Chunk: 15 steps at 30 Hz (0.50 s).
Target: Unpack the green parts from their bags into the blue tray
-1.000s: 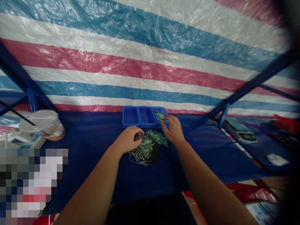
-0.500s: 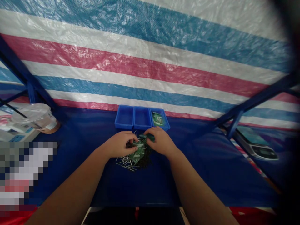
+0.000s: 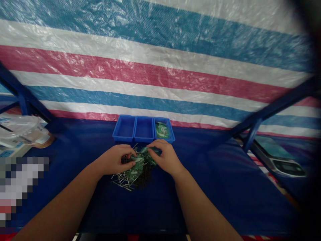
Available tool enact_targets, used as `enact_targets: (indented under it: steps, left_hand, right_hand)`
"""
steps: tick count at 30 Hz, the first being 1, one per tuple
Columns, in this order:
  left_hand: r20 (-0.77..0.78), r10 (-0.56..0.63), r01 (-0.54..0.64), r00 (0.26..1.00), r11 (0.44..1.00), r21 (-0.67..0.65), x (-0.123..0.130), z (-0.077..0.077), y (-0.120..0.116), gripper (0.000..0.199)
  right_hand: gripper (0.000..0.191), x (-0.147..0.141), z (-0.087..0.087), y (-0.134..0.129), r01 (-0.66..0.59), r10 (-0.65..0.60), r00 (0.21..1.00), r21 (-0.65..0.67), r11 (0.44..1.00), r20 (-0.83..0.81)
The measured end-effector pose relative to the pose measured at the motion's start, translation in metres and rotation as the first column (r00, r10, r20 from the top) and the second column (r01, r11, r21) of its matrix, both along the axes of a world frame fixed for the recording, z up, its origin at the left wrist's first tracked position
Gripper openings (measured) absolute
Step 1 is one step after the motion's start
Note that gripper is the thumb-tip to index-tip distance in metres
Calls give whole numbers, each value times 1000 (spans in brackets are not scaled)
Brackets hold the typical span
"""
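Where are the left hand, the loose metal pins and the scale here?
Left hand (image 3: 115, 160): head view, on the back of the hand.
Metal pins (image 3: 123, 182): head view, on the near-left part of the pile.
Scale (image 3: 277, 152): head view, on its flat top.

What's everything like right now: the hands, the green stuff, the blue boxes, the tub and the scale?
left hand: curled, fingertips touching green plastic
right hand: curled, pinching green plastic
green plastic: crumpled, over metal pins
metal pins: loose, heaped
right box: open-topped, holding green plastic
left box, middle box: open-topped
tub: lidded
scale: display unreadable
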<state>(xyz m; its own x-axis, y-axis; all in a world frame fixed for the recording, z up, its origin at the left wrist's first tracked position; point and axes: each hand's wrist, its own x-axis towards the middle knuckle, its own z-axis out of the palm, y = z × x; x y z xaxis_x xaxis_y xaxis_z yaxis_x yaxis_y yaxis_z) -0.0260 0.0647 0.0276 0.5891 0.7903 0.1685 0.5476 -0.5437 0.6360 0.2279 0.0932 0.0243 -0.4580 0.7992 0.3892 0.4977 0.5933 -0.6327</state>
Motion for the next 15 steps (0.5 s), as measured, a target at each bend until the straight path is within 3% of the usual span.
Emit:
enact_targets:
  steps: [2, 4, 7, 9, 11, 15]
  left_hand:
    - [0, 0, 0, 1000, 1000, 6, -1, 0, 0, 18]
    - [3, 2, -3, 1000, 1000, 17, -1, 0, 1, 18]
    - [17, 14, -14, 1000, 1000, 24, -3, -1, 2, 19]
    - [22, 24, -25, 999, 999, 27, -4, -3, 3, 19]
    - [24, 30, -30, 999, 999, 33, -5, -5, 4, 18]
    - [36, 21, -22, 999, 999, 40, -5, -4, 4, 17]
  right_hand:
    - [15, 2, 0, 2, 71, -63, 993, 68, 995, -104]
    - [17, 8, -3, 8, 224, -194, 963, 154, 962, -189]
    - [19, 18, -10, 22, 493, -426, 858, 225, 841, -287]
    - [21, 25, -15, 33, 597, -526, 793, 221, 771, -307]
    - [17, 31, -19, 42, 630, -585, 776, 228, 743, -236]
    - [18, 35, -25, 49, 601, -620, 784, 262, 755, -11]
